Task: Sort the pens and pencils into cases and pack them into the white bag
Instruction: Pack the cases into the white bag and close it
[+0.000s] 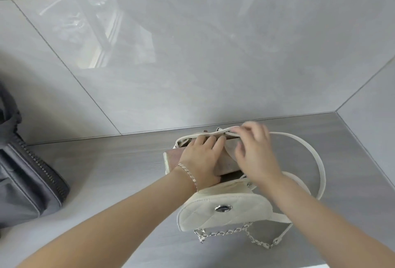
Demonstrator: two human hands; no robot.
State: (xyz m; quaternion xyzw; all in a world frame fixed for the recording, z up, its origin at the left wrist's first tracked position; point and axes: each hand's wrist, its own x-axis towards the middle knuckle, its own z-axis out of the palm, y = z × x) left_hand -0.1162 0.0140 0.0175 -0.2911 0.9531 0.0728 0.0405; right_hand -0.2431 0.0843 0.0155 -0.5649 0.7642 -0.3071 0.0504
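- Background: large glossy grey wall tiles (192, 54) rise behind a matt grey tiled surface (106, 171), which runs into a corner on the right.
- Task item: the white bag (198, 210) lies on this surface right of centre, mouth open towards the wall, near where surface and wall meet.
- Its quilted flap (245, 203) is folded back towards the person, showing a round metal clasp (223, 208).
- A flat pinkish-brown case (171, 158) sits at the bag's mouth. Its far end is inside the opening; its near left corner sticks out beyond the bag's left side.
- Contents of the case: not visible.
- Left hand (201, 156): fingers straight and laid flat on top of the case, fingertips at the bag's mouth. A thin bracelet (188, 173) circles the wrist.
- Right hand (254, 152): over the right side of the opening, fingers bent at the far rim where the white strap (316, 161) joins. Motion blur; I cannot tell whether it grips anything.
- The strap loops out to the right of the bag and back under the right forearm.
- A silver chain (224, 233) hangs along the flap's near edge.
- Well apart at the left edge: a dark grey fabric bag (27, 182) with a heavy zipper (40, 165), only partly in view.
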